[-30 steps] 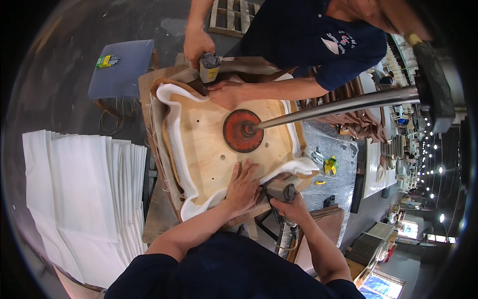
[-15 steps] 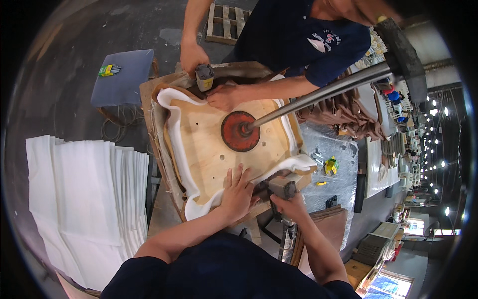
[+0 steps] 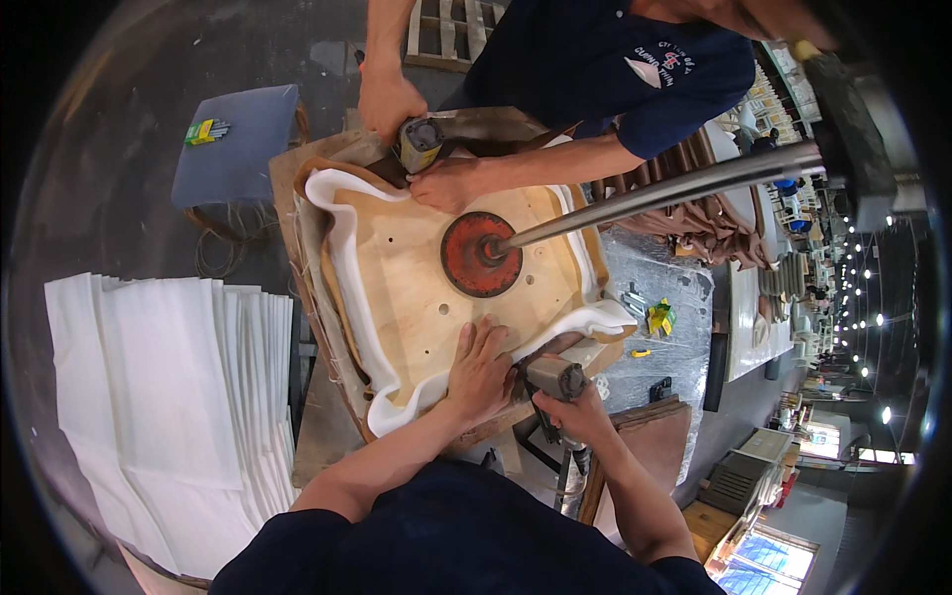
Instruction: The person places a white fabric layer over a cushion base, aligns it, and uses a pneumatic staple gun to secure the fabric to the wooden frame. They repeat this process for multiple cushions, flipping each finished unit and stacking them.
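A wooden seat panel (image 3: 397,288) edged with white padding (image 3: 349,297) and brown cover material lies in front of me, pressed by a round red disc (image 3: 481,255) on a metal rod (image 3: 674,191). My left hand (image 3: 483,369) rests on the panel's near edge, fingers stretched over the wood. Its thumb side is partly hidden. My right hand (image 3: 577,415) grips a staple gun (image 3: 553,377), whose nose points at the near edge beside my left hand. Across the panel, a co-worker holds another staple gun (image 3: 420,141) in one hand and presses the far edge with the other (image 3: 446,185).
White padding sheets (image 3: 149,387) are stacked at left. Behind them stands a blue padded seat (image 3: 238,144) with a small box of staples (image 3: 205,132). At right, a plastic-covered table (image 3: 654,297) carries staples and a yellow-green box (image 3: 661,316). Brown covers (image 3: 684,213) are piled beyond.
My staple gun has shifted slightly left, closer to my left hand, and turned. My left fingers have drawn closer together. The co-worker's staple gun has tilted and moved slightly.
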Available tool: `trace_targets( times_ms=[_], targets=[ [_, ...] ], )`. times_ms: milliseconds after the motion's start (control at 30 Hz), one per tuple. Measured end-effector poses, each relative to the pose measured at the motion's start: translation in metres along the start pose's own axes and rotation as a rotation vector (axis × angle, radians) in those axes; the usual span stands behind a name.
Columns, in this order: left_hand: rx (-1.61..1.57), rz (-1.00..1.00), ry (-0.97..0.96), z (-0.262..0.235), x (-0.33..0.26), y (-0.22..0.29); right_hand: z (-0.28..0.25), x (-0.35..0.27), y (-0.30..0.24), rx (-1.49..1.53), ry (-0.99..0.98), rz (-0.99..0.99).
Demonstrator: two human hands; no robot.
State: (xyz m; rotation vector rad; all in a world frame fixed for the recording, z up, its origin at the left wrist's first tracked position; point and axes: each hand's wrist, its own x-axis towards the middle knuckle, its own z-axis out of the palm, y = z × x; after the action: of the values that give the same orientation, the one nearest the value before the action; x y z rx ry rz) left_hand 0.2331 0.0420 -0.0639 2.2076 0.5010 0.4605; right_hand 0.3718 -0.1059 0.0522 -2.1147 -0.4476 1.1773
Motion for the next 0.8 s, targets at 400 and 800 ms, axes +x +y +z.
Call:
trace_targets(
  times_ms=[400, 800],
  targets=[
    [-0.007, -0.012, -0.046, -0.001, 0.003, -0.004, 0.007, 0.012, -0.019, -0.249, 0.018, -0.006],
    [0.06, -0.022, -0.106, -0.018, -0.004, -0.009, 0.018, -0.011, -0.005, 0.028, 0.025, 0.003]
  ],
)
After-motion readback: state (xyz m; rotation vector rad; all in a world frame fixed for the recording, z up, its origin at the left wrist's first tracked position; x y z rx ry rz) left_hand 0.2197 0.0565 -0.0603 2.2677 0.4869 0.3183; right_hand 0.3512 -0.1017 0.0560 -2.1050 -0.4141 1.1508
